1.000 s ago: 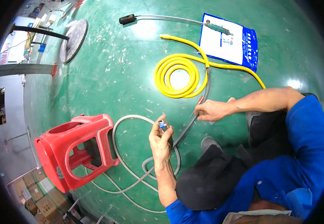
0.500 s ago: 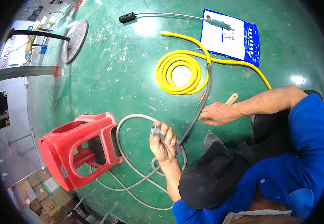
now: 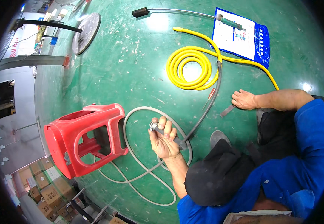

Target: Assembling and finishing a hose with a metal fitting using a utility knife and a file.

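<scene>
Left hand (image 3: 165, 140) wrapped round a dark tube (image 3: 180, 142), right hand (image 3: 243, 99) down at a flat blade (image 3: 227, 111)!
Here's the left grip, closed on that tube, metal end (image 3: 153, 126) poking up-left, long axis slanting down-right; off to the right, well apart, the blade angles lower-left from the right hand's fingers, and whether that grip is closed I can't tell; farther out, a red-handled screwdriver (image 3: 211, 93) lies beside the dark hose (image 3: 207, 112), nearer the right hand.
</scene>
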The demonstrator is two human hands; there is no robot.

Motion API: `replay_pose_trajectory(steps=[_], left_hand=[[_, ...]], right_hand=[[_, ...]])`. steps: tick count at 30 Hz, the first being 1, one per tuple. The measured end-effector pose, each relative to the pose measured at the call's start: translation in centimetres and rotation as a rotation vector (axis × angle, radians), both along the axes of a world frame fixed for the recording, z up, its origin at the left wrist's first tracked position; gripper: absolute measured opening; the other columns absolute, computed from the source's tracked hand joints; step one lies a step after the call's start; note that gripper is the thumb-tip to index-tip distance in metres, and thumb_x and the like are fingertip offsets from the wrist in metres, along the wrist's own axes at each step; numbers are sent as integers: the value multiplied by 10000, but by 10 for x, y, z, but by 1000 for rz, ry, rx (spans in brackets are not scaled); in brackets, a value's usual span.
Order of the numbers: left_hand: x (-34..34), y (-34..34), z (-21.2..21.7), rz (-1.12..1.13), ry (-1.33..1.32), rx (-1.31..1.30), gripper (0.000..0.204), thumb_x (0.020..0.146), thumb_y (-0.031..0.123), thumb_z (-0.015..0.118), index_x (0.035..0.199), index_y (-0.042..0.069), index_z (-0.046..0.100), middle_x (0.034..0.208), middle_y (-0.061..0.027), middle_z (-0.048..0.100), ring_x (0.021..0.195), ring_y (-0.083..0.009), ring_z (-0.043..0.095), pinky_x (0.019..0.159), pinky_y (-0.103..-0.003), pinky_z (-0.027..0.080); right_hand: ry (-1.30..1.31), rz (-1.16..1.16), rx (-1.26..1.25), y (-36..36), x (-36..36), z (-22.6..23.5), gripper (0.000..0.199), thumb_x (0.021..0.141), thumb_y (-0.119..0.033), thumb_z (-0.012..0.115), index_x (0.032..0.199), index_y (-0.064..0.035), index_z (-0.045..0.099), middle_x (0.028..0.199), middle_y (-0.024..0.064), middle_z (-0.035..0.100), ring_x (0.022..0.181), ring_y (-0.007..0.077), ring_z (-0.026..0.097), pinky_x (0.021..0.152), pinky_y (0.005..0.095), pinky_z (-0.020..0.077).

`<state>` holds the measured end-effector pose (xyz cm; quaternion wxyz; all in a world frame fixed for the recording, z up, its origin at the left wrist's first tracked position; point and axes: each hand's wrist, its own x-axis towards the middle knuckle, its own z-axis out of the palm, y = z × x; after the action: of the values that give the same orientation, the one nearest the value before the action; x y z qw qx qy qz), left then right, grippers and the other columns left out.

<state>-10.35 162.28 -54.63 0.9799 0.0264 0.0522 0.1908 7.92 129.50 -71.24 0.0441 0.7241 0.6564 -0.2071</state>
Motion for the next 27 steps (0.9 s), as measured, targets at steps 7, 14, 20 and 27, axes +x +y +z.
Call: replay_pose_trajectory(steps=[7,14,20,27], left_hand=[[2,-8,-4,44,118,172,327,1029,242,467,1253,4,447,958,-65,455,770,-150,386,635,-284,364],[17,-28,-3,131,299,774,426,1007,302,532,1297,-2,461,948,-69,504,789,-165,468,676,-296,405],[17,-39,1,133,431,935,420,990,253,572,1297,-23,493,982,-103,566,797,-168,537,711,-314,464],[19,-42,-2,104,446,973,430,976,226,594,1301,-35,491,1014,-111,598,804,-163,559,707,-295,480]], right_hand=[[552,-235,-319,21,-1,60,304,912,-245,480,1011,35,542,956,235,611,873,391,629,792,489,511],[1230,-517,-242,83,27,229,371,976,-241,432,1219,26,515,814,109,613,645,208,633,533,341,537],[1241,-466,-131,98,44,267,410,1000,-204,444,1338,24,489,853,99,658,588,152,626,480,301,527],[1187,-410,-41,89,48,264,385,1003,-228,468,1298,13,525,833,86,647,592,147,618,516,301,509]])
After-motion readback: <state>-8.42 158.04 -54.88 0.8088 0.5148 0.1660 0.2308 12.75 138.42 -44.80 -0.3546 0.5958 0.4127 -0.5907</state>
